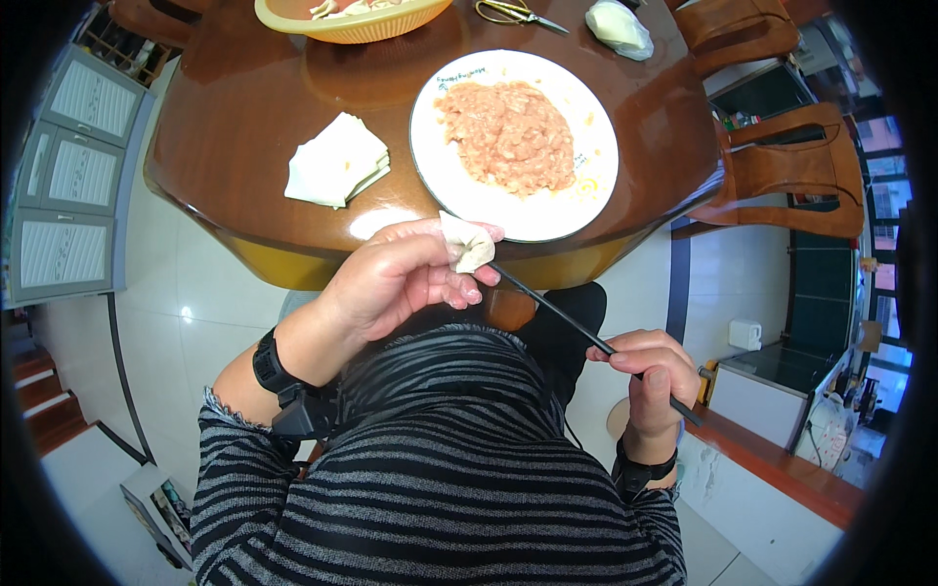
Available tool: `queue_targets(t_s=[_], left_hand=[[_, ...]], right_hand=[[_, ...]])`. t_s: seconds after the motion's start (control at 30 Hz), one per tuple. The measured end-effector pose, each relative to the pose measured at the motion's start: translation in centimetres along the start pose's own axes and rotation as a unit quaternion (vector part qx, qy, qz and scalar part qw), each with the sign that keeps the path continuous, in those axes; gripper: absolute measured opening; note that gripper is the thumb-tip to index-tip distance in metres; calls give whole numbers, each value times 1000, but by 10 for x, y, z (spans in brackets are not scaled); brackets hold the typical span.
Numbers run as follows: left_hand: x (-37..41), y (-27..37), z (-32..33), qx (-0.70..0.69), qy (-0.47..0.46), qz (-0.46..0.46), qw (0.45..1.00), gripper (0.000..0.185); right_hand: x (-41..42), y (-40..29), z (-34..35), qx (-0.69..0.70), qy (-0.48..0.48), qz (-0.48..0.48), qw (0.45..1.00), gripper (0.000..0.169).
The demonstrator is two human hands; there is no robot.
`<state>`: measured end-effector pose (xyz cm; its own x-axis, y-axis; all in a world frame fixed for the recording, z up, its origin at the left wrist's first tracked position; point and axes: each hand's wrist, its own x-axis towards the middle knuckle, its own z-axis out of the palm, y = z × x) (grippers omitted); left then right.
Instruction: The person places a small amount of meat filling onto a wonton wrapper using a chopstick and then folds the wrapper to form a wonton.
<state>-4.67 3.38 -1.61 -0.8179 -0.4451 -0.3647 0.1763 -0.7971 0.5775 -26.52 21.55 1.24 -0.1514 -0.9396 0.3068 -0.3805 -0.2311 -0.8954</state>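
In my left hand (410, 271) is a partly folded dough wrapper (469, 245), held near the front edge of the table. Dough or flour whitens those fingertips. My right hand (652, 373) grips a dark chopstick (564, 316) near its thick end, and the thin tip touches or lies just behind the wrapper. Whether filling sits inside the wrapper is hidden by its folds. Just beyond my left hand, a white round plate (513, 220) bears a mound of pink minced meat (509, 135). To its left lies a stack of dough wrappers (338, 160).
At the table's (242, 124) far side stand a yellow plastic basket (366, 28) with folded dumplings (357, 7), scissors (522, 13) and a plastic bag of pale dough (619, 29). Wooden chairs (799, 172) flank the right edge. Grey cabinets (80, 168) stand at left.
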Motion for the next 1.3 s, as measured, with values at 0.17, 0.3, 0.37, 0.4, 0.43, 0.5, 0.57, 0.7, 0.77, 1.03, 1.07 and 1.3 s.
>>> queue_targets(t_s=[0.17, 0.3, 0.37, 0.4, 0.43, 0.5, 0.57, 0.7, 0.77, 1.03, 1.07, 1.3], left_hand=[[1, 3, -4, -16, -15, -1, 1000, 36], [2, 1, 3, 38, 34, -9, 999, 35], [3, -3, 6, 23, 31, 3, 999, 34], [3, -4, 7, 16, 30, 9, 999, 34], [2, -4, 7, 17, 24, 4, 1000, 34], [0, -2, 8, 18, 13, -4, 1000, 35], [0, -3, 7, 14, 17, 8, 1000, 35], [-1, -1, 10, 29, 20, 30, 999, 35], [-2, 1, 11, 37, 28, 44, 998, 36], [2, 42, 7, 223, 87, 291, 926, 38], [5, 56, 5, 283, 98, 350, 887, 36], [32, 158, -35, 432, 223, 527, 697, 25]], right_hand=[[0, -1, 0, -2, -5, -4, 1000, 42], [-2, 0, 3, 26, 26, 11, 999, 43], [-1, -1, 3, 29, 30, 10, 999, 42], [-1, -1, 3, 30, 32, 9, 999, 42], [-1, -1, 4, 32, 31, 9, 999, 41], [-1, 0, 4, 36, 29, 7, 999, 39], [2, 0, 5, 27, 16, -6, 999, 37], [7, -2, 7, -5, -2, -32, 999, 32], [9, -4, 5, -14, -10, -32, 999, 34], [11, 9, -3, 114, 85, -34, 989, 41], [12, 11, -4, 112, 86, -37, 989, 40], [21, 20, -2, 146, 108, -29, 983, 39]])
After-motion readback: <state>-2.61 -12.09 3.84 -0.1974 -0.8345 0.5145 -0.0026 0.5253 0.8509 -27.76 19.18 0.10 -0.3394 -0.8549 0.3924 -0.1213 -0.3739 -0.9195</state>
